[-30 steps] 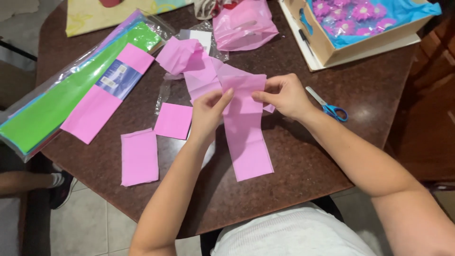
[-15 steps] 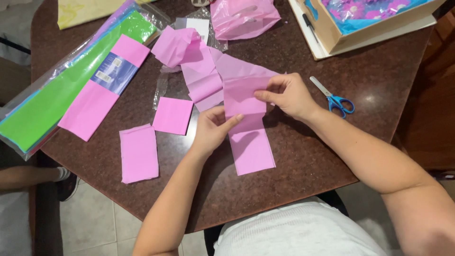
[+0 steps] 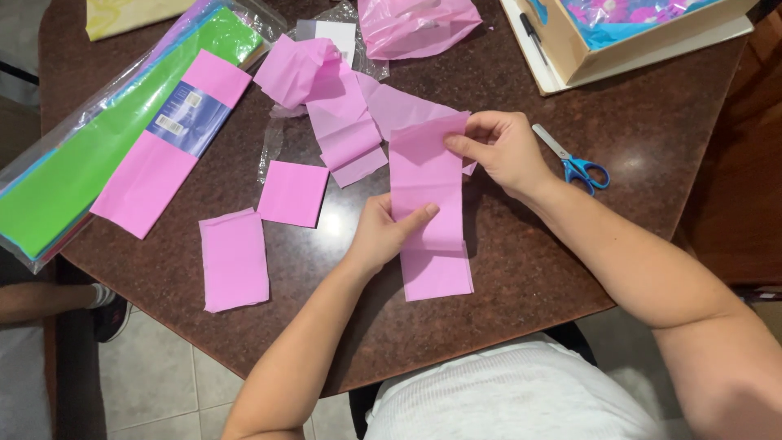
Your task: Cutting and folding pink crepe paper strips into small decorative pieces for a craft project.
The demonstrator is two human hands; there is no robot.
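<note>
- Both hands clamped on one long pink tissue strip [image 3: 430, 216], held lengthwise over the brown table [image 3: 521, 269].
- Left hand [image 3: 381, 232]: thumb pinned across strip's middle, fingers under it.
- Right hand [image 3: 501, 147]: pinching strip's far end (top edge slightly folded).
- Hands apart, strip betw. them; near end lies flat on table.
- Left of it: two cut pink pieces [image 3: 235, 259], crumpled pink tissue [image 3: 326, 90], pkg of coloured tissue [image 3: 122, 138].
- Blue-handled scissors [image 3: 574, 163] just beside right wrist.
</note>
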